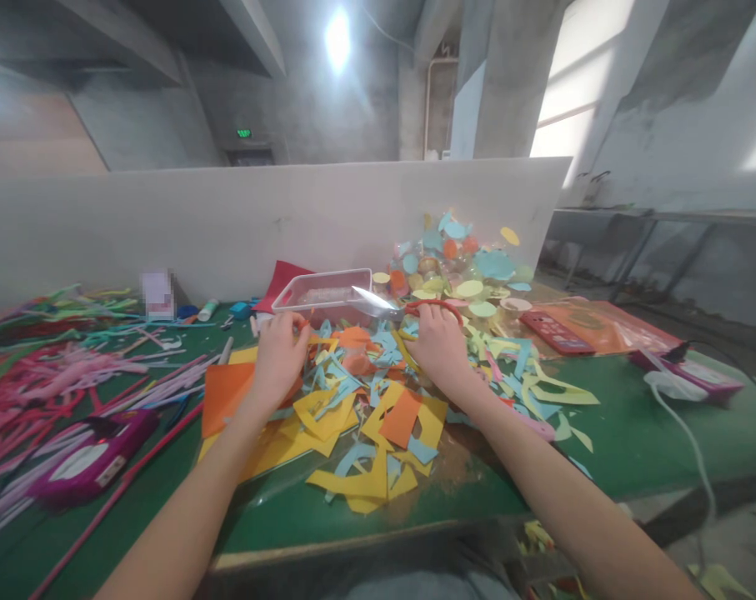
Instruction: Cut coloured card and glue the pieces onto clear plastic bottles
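Note:
My right hand (pixel 440 340) is closed round the red handles of a pair of scissors (pixel 378 301). The blades point left, over the near side of a clear plastic tray (pixel 282 302). My left hand (pixel 278 348) is pinched closed near the tray's left end, with a small bit of orange paper showing at the fingertips. Below and between the hands lies a heap of cut paper scraps, with yellow paper (pixel 327 417), an orange paper piece (pixel 401 418) and blue strips. Under my left wrist is a larger orange sheet (pixel 222 398).
Pink and lilac strips (pixel 71 375) cover the table's left side, beside a purple device (pixel 96 458). Cut paper discs (pixel 470 288) are piled at the back right, near a red phone-like object (pixel 556 332). Another purple device (pixel 690 375) has a cable. A white panel (pixel 227 225) stands behind.

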Motion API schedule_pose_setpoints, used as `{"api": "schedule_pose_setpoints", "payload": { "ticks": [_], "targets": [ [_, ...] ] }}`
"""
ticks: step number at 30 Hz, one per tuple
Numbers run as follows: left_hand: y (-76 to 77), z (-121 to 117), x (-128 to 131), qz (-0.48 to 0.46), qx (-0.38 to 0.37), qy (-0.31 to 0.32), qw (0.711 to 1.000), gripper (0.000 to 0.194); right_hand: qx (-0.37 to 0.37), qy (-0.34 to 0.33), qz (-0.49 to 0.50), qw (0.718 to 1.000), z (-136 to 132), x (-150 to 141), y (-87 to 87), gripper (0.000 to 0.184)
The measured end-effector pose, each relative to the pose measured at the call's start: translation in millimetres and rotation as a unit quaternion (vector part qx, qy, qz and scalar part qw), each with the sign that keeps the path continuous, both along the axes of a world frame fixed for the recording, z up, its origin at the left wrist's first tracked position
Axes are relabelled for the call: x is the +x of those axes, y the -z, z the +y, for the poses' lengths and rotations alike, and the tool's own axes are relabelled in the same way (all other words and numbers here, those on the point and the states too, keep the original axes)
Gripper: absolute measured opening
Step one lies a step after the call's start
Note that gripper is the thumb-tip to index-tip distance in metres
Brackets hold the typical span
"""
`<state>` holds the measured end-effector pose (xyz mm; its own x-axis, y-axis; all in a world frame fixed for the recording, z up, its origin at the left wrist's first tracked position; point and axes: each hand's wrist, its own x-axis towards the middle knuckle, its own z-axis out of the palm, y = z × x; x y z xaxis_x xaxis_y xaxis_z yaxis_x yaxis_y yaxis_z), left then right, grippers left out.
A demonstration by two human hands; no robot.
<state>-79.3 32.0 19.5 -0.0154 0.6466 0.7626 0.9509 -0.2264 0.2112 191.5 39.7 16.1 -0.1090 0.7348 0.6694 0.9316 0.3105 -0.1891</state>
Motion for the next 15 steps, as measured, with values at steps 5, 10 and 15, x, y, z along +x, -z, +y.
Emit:
{"api": "schedule_pose_setpoints", "payload": {
  "ticks": [5,10,15],
  "targets": [
    [3.1,0.8,-1.8,0.057,-0.01,0.004,0.998,0.016,-0.225,-0.065,0.148,0.961,-3.3,-4.0,-7.6,0.039],
    [2.7,-1.2,-0.9,0.093,-0.02,0.0,0.995,0.021,-0.294,-0.112,0.211,0.925,-3.6,-7.0,-9.7,0.037],
    [5.9,-0.3,-2.2,0.101,-0.032,-0.008,0.994,0.024,-0.288,-0.112,0.208,0.928,-3.3,-5.8,-9.0,0.036]
  ]
}}
